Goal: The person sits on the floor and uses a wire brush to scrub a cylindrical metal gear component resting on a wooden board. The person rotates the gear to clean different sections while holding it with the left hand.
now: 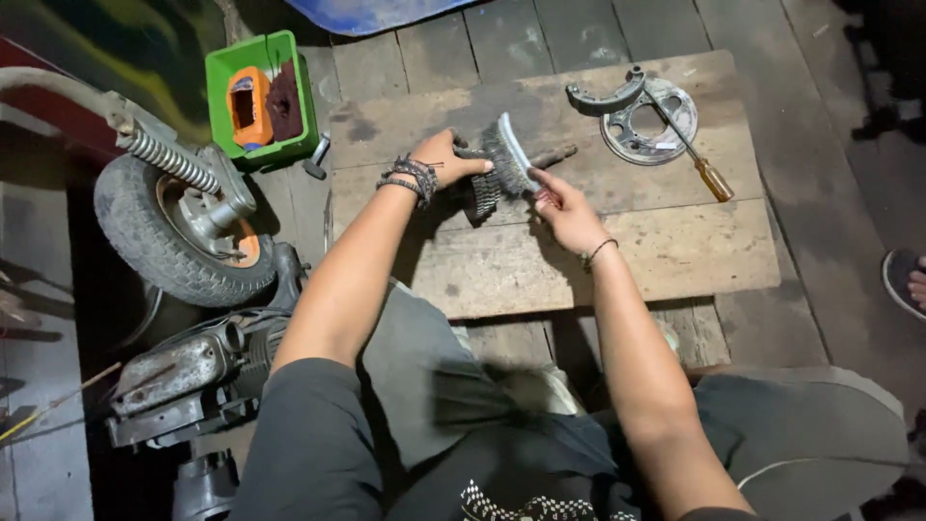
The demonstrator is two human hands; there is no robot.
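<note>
My left hand (439, 164), with bead bracelets on the wrist, is closed on a dark curved metal part (479, 196) held over a wooden board (617, 256). My right hand (567, 210) grips a wire brush (505, 156) by its lower end. The brush has grey bristles and a pale back, and the bristles press against the dark part. A brownish stub (557, 154) sticks out to the right behind the brush. Both hands meet near the middle of the board's far half.
A curved brake shoe (605, 97), a round metal plate (652, 123) and an amber-handled screwdriver (712, 178) lie at the board's far right. A green box (262, 56) stands far left. A small wheel (154, 236) and an engine (183, 371) are on the left. Another person's sandalled foot (907, 280) shows at the right edge.
</note>
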